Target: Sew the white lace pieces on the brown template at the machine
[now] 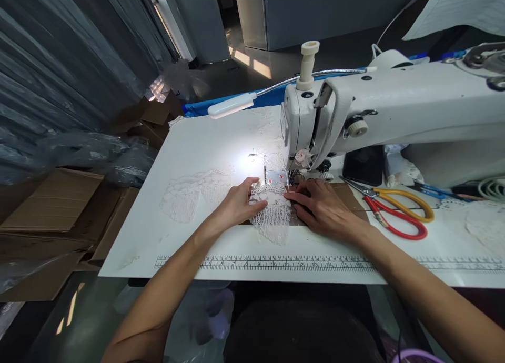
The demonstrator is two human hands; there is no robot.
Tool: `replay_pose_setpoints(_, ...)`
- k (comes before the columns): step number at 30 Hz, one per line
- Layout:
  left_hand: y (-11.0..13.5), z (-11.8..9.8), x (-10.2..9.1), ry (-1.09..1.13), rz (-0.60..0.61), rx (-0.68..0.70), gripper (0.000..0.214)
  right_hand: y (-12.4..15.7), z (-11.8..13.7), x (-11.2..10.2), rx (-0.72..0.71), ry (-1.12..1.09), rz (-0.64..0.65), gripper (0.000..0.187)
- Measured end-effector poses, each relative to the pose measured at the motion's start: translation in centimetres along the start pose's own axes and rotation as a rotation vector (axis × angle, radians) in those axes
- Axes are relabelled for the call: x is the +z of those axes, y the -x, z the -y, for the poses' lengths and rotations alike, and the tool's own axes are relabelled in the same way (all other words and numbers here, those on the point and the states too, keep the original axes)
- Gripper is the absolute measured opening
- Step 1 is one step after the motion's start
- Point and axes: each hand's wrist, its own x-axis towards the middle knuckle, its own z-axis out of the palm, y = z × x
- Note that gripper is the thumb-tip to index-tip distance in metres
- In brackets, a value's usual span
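Note:
A piece of white lace (272, 218) lies on the white sewing table (189, 158) in front of the needle of a white sewing machine (394, 110). My left hand (238, 205) rests flat on the lace's left edge, thumb reaching toward the presser foot (272, 180). My right hand (321, 205) presses down on the lace's right side and on a brown card (347, 194) under it, fingers pointing left. More white lace (193, 192) trails off to the left on the table.
Scissors with red and yellow handles (398, 210) lie right of my right hand. A gooseneck lamp (232, 105) lights the needle area. A ruler strip (276, 262) runs along the table's front edge. Cardboard boxes (55, 200) stand at the left.

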Motion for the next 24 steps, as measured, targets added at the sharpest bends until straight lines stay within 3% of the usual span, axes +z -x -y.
replay_pose_setpoints(5,0.6,-0.5,-0.1,0.006,0.019,0.047,0.065,0.1,0.2,-0.1,0.019,-0.056,0.021,0.039)
replay_pose_setpoints(12,0.8,-0.5,0.0,0.036,-0.001,0.071,0.069,-0.9,0.3,0.8,0.095,0.098,0.004,0.041)
replay_pose_setpoints(19,0.3,0.3,-0.1,0.004,0.000,0.075,0.066,0.1,-1.1,0.7,0.138,-0.256,-0.165,0.043)
replay_pose_setpoints(24,0.2,0.5,-0.2,0.025,-0.003,0.058,0.064,0.1,-0.9,0.4,0.114,-0.322,-0.200,0.036)
